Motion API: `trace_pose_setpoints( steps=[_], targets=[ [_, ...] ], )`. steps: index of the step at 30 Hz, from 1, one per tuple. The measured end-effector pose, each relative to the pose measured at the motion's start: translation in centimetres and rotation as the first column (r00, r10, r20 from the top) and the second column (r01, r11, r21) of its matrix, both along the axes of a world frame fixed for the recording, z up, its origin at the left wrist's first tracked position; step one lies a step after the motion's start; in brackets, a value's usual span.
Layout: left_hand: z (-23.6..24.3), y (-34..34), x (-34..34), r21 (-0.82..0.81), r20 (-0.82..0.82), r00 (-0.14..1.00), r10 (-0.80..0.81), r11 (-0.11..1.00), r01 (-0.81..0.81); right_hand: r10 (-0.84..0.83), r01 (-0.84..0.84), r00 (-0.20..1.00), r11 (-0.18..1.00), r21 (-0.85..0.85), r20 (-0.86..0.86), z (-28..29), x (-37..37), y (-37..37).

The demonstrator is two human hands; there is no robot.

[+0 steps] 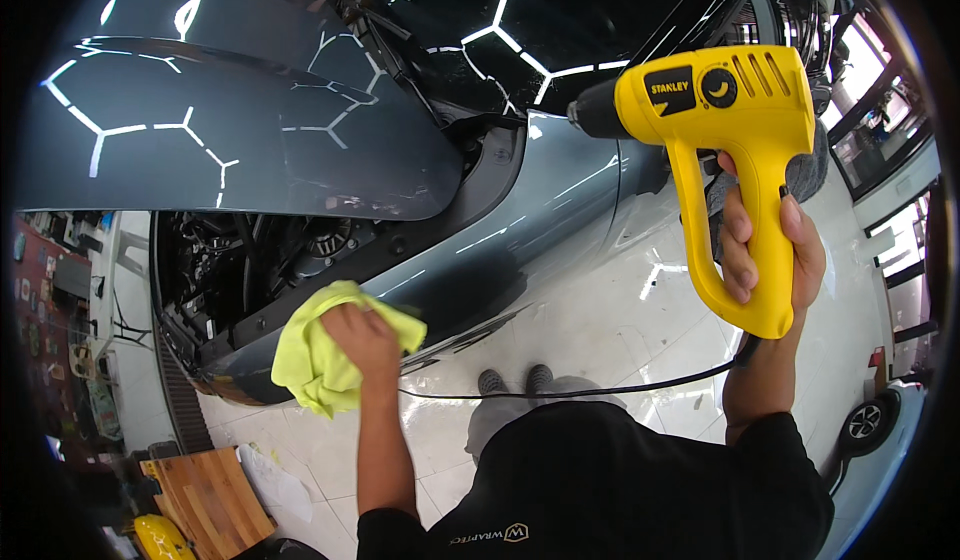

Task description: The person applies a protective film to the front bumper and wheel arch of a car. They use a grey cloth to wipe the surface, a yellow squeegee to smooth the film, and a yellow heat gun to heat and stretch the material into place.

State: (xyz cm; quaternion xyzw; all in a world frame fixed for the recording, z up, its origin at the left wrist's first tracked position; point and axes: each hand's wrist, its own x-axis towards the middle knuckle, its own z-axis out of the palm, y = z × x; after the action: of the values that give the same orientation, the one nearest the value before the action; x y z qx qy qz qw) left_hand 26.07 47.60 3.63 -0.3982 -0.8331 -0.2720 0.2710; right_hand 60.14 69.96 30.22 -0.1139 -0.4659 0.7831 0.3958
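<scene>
Two hands are at work on one grey-blue car fender (pixel 560 210), seen from above. Left hand (pixel 362 340) presses one yellow-green cloth (pixel 318 355) flat against the fender edge, just beside the open engine bay (pixel 260 260); fingers are spread over the cloth, bearing down, not gripping. Right hand (pixel 765 250) is closed around the handle of one yellow heat gun (pixel 725 130), held upright above the fender with its dark nozzle pointing left toward the panel near the windscreen base. One black power cord (pixel 600 390) runs from the gun's handle down across the person's front.

Judgement: the step in hand appears to be warming and smoothing a surface film on the fender, the cloth pressing it down along the lower edge. The next move would call for bringing the nozzle nearer the area under the cloth, keeping it moving, and wiping with even pressure so no crease sets.

Counted: one raised bonnet (pixel 230 130), one heat gun, one cloth, one cord, one wooden board (pixel 210 500) on the tiled floor (pixel 600 330), well apart from the work.
</scene>
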Motion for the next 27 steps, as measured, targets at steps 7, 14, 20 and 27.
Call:
trace_pose_setpoints(
  steps=[7,14,20,27],
  targets=[
    [2.5,10.8,6.8,-0.134,0.052,0.982,-0.184,0.973,0.189,0.114,-0.114,0.993,0.988,-0.102,-0.010,-0.3,-2.2,1.2],
    [4.5,19.0,11.9,0.073,-0.095,0.988,-0.123,0.989,0.130,0.168,-0.167,0.986,0.984,-0.065,0.010,-1.2,-2.0,5.4],
    [6.0,23.5,13.3,0.065,-0.064,0.995,-0.082,0.994,0.086,0.103,-0.106,0.991,0.994,0.029,0.084,-1.9,-2.0,8.1],
    [6.9,27.2,12.8,0.106,-0.103,0.986,-0.132,0.984,0.143,0.015,-0.027,0.981,0.998,0.057,0.195,-1.9,0.1,7.4]
  ],
)
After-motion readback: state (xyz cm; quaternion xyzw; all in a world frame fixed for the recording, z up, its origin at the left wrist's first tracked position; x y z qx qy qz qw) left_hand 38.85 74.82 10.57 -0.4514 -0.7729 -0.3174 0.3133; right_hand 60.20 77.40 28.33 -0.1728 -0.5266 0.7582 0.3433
